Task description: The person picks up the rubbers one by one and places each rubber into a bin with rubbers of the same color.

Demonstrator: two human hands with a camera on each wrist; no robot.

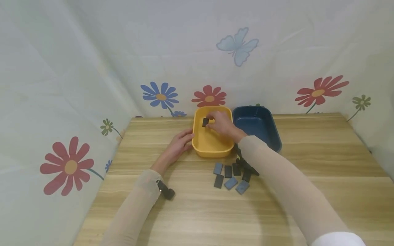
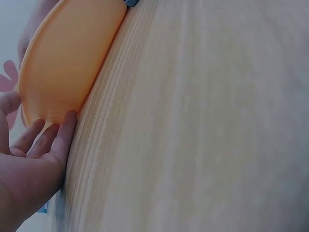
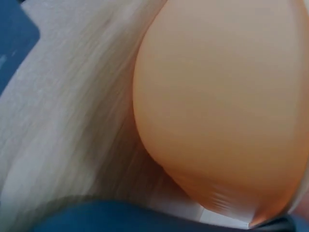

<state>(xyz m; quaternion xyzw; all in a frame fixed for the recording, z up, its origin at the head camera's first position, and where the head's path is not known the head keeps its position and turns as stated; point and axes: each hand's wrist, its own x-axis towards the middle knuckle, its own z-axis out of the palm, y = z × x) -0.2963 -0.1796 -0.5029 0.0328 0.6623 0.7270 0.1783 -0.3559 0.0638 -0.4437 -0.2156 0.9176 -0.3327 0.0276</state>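
I have the yellow bin (image 1: 214, 153) in view, right of the left hand (image 1: 178, 145), whose relaxed fingers touch it; inside, the right hand (image 1: 222, 123) pinches a dark tile (image 1: 205, 123) at its fingertips, left of the palm.

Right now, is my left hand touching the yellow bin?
Touching: the left wrist view shows your left hand with its fingers against the outside of the yellow bin.

no readable text, no legible labels or brands, no numbers, no signs
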